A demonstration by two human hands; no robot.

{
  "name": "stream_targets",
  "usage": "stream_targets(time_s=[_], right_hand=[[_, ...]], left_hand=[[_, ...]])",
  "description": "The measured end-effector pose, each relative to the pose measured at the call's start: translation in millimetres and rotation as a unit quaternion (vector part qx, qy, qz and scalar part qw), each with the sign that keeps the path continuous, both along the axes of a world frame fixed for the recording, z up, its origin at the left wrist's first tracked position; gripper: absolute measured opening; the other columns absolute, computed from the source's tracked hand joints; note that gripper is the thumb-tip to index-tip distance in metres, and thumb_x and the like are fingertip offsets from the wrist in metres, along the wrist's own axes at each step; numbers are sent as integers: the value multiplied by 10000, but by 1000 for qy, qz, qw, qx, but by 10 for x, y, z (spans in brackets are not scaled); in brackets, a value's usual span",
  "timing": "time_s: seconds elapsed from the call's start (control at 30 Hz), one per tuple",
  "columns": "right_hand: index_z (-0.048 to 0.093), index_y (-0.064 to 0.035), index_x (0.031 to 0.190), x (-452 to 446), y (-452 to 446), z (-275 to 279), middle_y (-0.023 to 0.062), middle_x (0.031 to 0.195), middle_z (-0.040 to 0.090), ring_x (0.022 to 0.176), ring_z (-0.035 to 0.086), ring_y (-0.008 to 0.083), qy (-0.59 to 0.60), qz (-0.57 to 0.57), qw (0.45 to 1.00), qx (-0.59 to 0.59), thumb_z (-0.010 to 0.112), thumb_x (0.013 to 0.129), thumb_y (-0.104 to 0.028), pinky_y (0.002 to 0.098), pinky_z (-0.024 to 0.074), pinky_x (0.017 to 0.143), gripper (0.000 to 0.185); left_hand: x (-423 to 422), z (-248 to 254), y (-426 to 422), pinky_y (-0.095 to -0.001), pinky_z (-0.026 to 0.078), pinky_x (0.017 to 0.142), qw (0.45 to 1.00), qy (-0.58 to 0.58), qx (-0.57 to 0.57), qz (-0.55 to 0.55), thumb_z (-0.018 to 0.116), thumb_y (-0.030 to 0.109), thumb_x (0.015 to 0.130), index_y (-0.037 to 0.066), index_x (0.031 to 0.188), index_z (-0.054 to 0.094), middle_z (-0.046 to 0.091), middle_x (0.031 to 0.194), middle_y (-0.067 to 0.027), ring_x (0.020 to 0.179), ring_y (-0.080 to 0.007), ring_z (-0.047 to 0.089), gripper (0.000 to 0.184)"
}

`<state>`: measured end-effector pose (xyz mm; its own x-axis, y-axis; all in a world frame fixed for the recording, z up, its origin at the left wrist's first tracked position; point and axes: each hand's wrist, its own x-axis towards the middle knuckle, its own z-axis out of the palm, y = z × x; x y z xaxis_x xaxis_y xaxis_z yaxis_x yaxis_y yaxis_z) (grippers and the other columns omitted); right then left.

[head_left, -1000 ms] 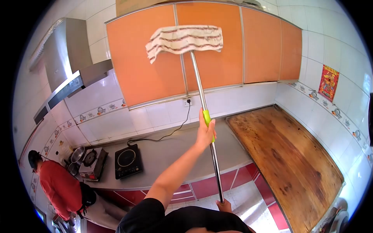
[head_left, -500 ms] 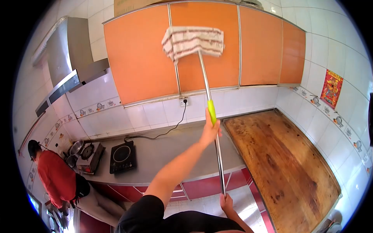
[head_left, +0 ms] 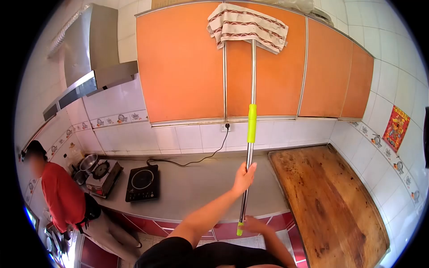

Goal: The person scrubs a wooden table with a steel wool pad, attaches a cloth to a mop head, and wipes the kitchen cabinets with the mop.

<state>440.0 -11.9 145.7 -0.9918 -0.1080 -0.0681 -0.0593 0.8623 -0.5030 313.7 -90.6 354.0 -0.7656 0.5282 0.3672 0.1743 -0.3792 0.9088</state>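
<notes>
A metal mop pole (head_left: 254,76) with a bright green sleeve (head_left: 252,124) rises in front of me. Its head, wrapped in a white cloth with brown stripes (head_left: 250,27), is up against the orange cabinet doors (head_left: 272,85), near their top edge. My left hand (head_left: 244,177) is closed round the bare pole below the green sleeve. Lower down, my right hand (head_left: 254,224) is at the pole's bottom end, just above a green end cap (head_left: 240,229); its fingers are partly blurred but wrapped at the pole.
A person in red (head_left: 65,192) stands at the far left by a gas stove (head_left: 103,178). An induction cooker (head_left: 142,183) with a black cord sits on the grey counter (head_left: 187,196). A large wooden board (head_left: 330,201) lies at right. A range hood (head_left: 105,49) hangs upper left.
The mop head has moved right and up along the cabinets. My left hand now sits below the green sleeve instead of on it. The person in red has turned their head.
</notes>
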Motion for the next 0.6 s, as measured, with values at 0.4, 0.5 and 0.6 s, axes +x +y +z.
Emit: stream_targets(time_s=[0.4,0.5,0.6], right_hand=[[352,67,1356,-2018,1273,6118,279,1298,468,1223,462,361,612,-106,783,25,604,855,-504,420,364,1027,800],[319,103,1356,-2770,1278,7342,312,1340,431,1277,407,407,749,-84,654,66,543,847,-579,418,324,1060,880],[289,127,1360,-3207,1224,8179,333,1342,415,1276,407,417,732,-150,665,-18,516,798,-675,410,319,1062,1005]], left_hand=[[-554,-518,-576,-289,363,477,973,50,-124,190,649,334,886,55,767,487,428,574,-1,544,-93,391,343],[-611,-648,-615,-309,383,498,962,38,-154,222,658,357,873,48,778,498,442,580,-30,550,-118,410,361],[-707,-698,-632,-318,392,509,959,24,-167,226,660,377,867,47,784,500,453,592,-52,557,-134,421,376]])
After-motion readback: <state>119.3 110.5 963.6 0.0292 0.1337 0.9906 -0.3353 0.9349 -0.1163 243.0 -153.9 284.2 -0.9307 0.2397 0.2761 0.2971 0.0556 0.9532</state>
